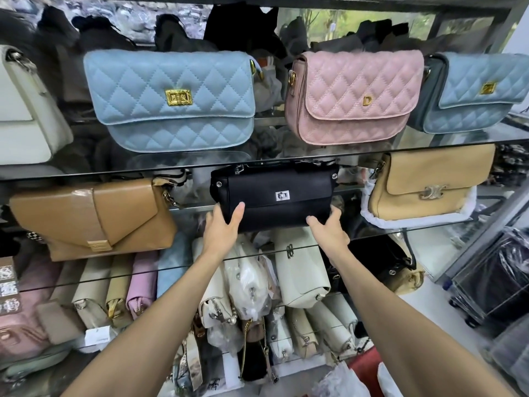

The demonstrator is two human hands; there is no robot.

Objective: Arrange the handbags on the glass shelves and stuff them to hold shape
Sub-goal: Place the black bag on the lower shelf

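A black handbag (274,196) with a silver turn-lock stands on the middle glass shelf (429,224), between a tan envelope bag (91,219) and a beige flap bag (429,187). My left hand (223,227) grips its lower left corner, thumb on the front. My right hand (329,227) holds its lower right corner. On the upper glass shelf (114,171) stand a quilted light blue bag (174,101), a quilted pink bag (355,96) and another light blue bag (475,90).
A white bag (25,110) stands at the upper left. Below the middle shelf, several cream, pink and beige bags (257,282) are packed upright, some in plastic. A wrapped dark suitcase (492,276) sits at the right on the floor.
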